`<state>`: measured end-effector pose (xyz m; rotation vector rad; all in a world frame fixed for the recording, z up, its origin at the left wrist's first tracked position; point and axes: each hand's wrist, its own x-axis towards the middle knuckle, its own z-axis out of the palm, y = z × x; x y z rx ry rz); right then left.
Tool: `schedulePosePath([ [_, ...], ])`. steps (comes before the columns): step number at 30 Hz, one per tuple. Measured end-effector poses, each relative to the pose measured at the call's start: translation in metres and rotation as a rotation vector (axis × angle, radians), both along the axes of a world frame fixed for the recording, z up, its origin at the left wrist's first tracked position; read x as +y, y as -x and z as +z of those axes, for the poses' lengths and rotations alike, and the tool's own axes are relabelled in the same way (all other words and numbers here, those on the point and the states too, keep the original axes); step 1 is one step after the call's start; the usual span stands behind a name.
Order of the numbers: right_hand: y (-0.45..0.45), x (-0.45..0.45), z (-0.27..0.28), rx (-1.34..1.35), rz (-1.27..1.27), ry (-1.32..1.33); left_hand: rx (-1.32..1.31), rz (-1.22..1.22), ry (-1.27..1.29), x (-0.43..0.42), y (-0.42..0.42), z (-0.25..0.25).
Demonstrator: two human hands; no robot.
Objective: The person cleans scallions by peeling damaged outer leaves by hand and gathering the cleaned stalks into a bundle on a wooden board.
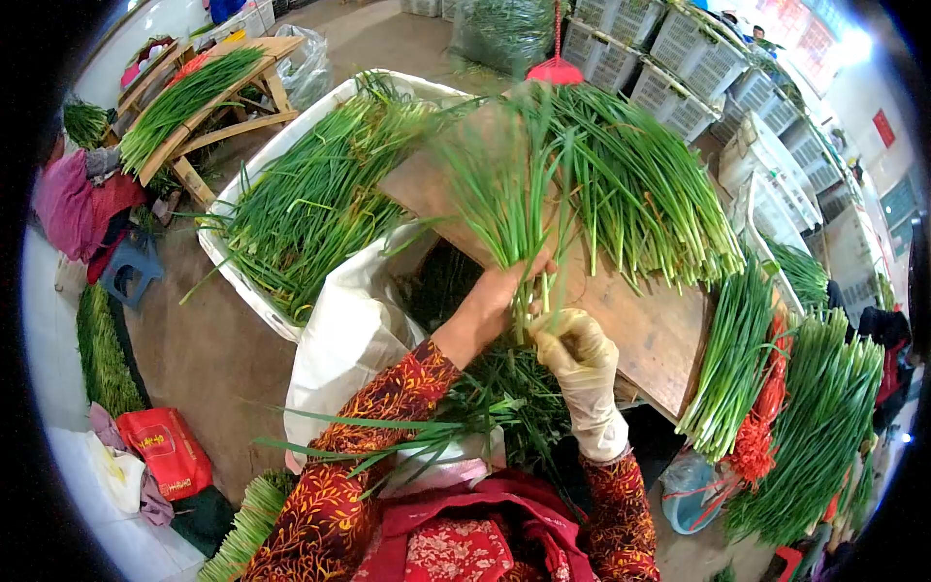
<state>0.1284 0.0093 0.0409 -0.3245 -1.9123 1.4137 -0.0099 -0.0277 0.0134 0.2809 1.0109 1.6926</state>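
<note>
My bare left hand (499,296) is closed around the lower stems of a bunch of garlic chives (509,209), whose leaves fan upward and blur at the top. At the cut stem ends, my right hand (582,359), in a pale glove, has its fingers pinched together; what sits between them is too small to make out. Both hands are over the near edge of a wooden board (640,330). On that board lies a large pile of chives (640,184), stems toward me. A few long leaves (388,424) stretch across my left sleeve.
Left of the board stands a white tub (257,296) full of loose chives, with a white sack (339,349) beside it. Chive bundles (805,417) and red ties (752,446) are at the right. Stacked crates (689,58) line the back; a blue stool (131,267) stands left.
</note>
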Motion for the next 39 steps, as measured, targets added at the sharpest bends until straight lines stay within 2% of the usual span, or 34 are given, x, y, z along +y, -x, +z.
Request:
schedulePosePath([
  [1,-0.002,-0.003,-0.002,0.036,0.009,0.342,-0.002,0.003,0.002,0.000,0.002,-0.002],
  [2,-0.001,0.003,-0.003,0.101,-0.007,0.476,-0.038,0.007,-0.133,0.001,0.004,-0.006],
  [4,0.001,0.023,-0.004,-0.019,-0.091,0.539,-0.036,-0.027,-0.324,-0.002,0.008,-0.008],
  [5,0.005,0.030,-0.001,-0.116,-0.140,0.610,-0.036,-0.031,-0.319,-0.003,0.007,-0.007],
  [6,0.012,0.034,0.005,-0.157,-0.032,0.680,-0.019,-0.034,-0.291,-0.004,0.007,-0.005],
  [9,0.028,0.041,0.011,-0.184,0.027,0.840,0.040,-0.042,-0.243,-0.005,0.005,0.000],
  [13,0.024,0.041,0.012,0.022,0.032,0.743,0.130,-0.023,-0.231,-0.006,0.008,-0.001],
  [15,0.011,0.030,0.016,0.095,0.056,0.801,0.110,-0.039,-0.258,-0.007,0.016,0.001],
  [17,-0.017,0.028,0.010,-0.078,0.229,0.606,0.105,0.283,-0.182,-0.006,0.028,0.007],
  [19,-0.046,0.020,0.020,-0.560,0.585,0.645,0.115,0.472,-0.357,-0.012,0.043,0.020],
  [21,-0.055,0.009,-0.003,-0.940,0.751,0.341,0.063,0.619,-0.482,-0.011,0.052,0.029],
  [22,-0.058,0.003,-0.008,-1.132,0.542,-0.392,0.064,0.589,-0.514,-0.012,0.053,0.029],
  [23,-0.062,0.010,-0.029,-1.051,0.299,-0.598,0.067,0.583,-0.516,-0.011,0.047,0.031],
  [25,-0.042,0.025,-0.002,-0.692,0.204,0.036,-0.061,0.394,-0.609,-0.006,0.022,0.033],
  [26,-0.031,0.027,0.023,-0.649,0.166,0.178,-0.091,0.317,-0.716,0.002,0.012,0.027],
  [27,-0.018,0.026,0.041,-0.602,0.128,0.319,-0.149,0.285,-0.696,0.002,-0.001,0.037],
  [28,-0.003,0.025,0.032,-0.440,0.101,0.390,-0.107,0.323,-0.717,0.007,-0.009,0.041],
  [29,0.004,0.027,0.026,-0.602,0.152,0.388,-0.065,0.361,-0.741,0.011,-0.012,0.044],
  [31,0.006,0.026,0.006,-0.740,0.502,0.188,0.198,0.513,-0.594,0.006,0.007,0.056],
  [32,0.009,0.017,0.012,-0.867,0.537,-0.304,0.254,0.618,-0.592,0.006,0.022,0.058],
  [33,0.006,0.024,0.006,-0.762,0.580,-0.466,0.263,0.660,-0.710,0.002,0.032,0.066],
  [34,0.007,0.039,-0.007,-0.637,0.347,-0.350,0.208,0.669,-0.820,0.000,0.042,0.069],
  [35,0.012,0.053,-0.002,-0.611,0.037,-0.518,0.069,0.673,-0.844,-0.002,0.051,0.069],
  [36,0.016,0.067,0.003,-0.609,-0.288,-0.631,0.044,0.605,-0.801,-0.006,0.057,0.060],
  [37,0.024,0.073,0.028,-0.690,-0.377,-0.698,0.022,0.533,-0.759,-0.007,0.062,0.049],
  [38,0.028,0.095,0.011,-0.758,-0.480,-0.792,-0.025,0.472,-0.677,-0.007,0.056,0.041],
  [39,0.023,0.109,-0.002,-0.690,-0.445,-0.814,-0.070,0.414,-0.597,-0.007,0.043,0.035],
])
